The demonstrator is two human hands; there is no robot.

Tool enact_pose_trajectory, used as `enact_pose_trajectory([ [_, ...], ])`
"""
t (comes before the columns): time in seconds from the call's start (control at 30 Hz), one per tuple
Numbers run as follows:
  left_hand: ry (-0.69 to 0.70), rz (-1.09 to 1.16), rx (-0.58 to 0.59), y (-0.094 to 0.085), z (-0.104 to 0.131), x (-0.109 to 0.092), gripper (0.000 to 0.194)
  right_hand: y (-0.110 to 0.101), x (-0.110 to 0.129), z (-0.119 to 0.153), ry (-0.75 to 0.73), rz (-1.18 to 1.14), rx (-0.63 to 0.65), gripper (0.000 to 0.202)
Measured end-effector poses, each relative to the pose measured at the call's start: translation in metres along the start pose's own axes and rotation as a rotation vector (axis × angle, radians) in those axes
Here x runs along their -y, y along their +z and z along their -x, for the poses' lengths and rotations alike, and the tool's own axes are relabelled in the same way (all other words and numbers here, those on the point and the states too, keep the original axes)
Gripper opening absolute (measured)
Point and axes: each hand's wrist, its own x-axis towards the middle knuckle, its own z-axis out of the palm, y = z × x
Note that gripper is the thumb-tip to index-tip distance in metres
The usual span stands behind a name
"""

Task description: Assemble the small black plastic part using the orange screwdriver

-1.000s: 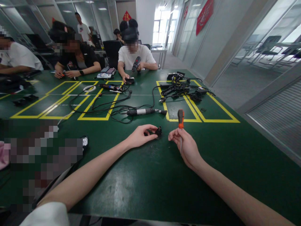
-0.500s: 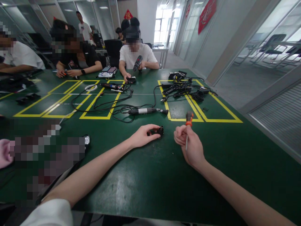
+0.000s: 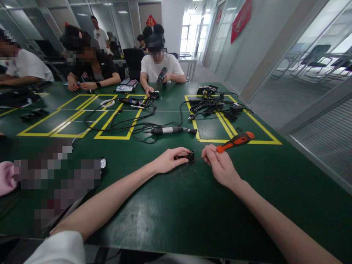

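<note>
My left hand is closed around a small black part on the green table; a short tube stands up from it, and its exact kind is unclear. In my right hand is a screwdriver with an orange and black handle. Its handle tilts up to the right, and the thin shaft runs through my fingers toward the black part. Whether the tip touches the part I cannot tell. A couple of tiny bits lie on the table just below it.
Beyond my hands lies a grey and black corded tool. Tangled black cables sit inside yellow tape outlines at the back right. Across the table a co-worker holds a power drill. Blurred-out items lie at the left.
The screwdriver has swung from upright to leaning right, its tip now pointing left at the black part. My right hand has turned and shifted slightly left; the left hand keeps its hold.
</note>
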Motion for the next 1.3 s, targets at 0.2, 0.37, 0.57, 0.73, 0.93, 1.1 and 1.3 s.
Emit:
enact_pose_trajectory([
  [0.2,-0.025,0.049,0.027,0.000,0.001,-0.002,0.032,0.004,0.004,-0.003,-0.039,0.075,0.053,0.038],
  [0.37,-0.011,0.053,0.010,0.000,0.001,-0.001,0.032,0.008,0.005,-0.007,-0.033,0.078,0.046,0.028],
  [0.57,-0.027,0.031,0.025,-0.002,0.001,-0.004,0.033,0.016,0.005,-0.011,0.072,-0.060,-0.035,0.018],
  [0.73,-0.022,-0.004,0.021,-0.003,0.002,-0.008,0.032,0.014,0.003,-0.013,0.136,-0.220,-0.088,0.030],
  [0.93,-0.030,-0.039,0.022,-0.004,0.001,-0.007,0.034,0.012,-0.003,-0.014,0.151,-0.344,-0.152,0.034],
  [1.1,-0.028,-0.061,0.011,-0.004,0.001,-0.005,0.034,0.014,-0.006,-0.013,0.189,-0.399,-0.182,0.039],
  [1.3,-0.031,-0.094,-0.009,-0.005,0.002,-0.006,0.035,0.013,-0.003,-0.010,0.118,-0.339,-0.187,0.035],
])
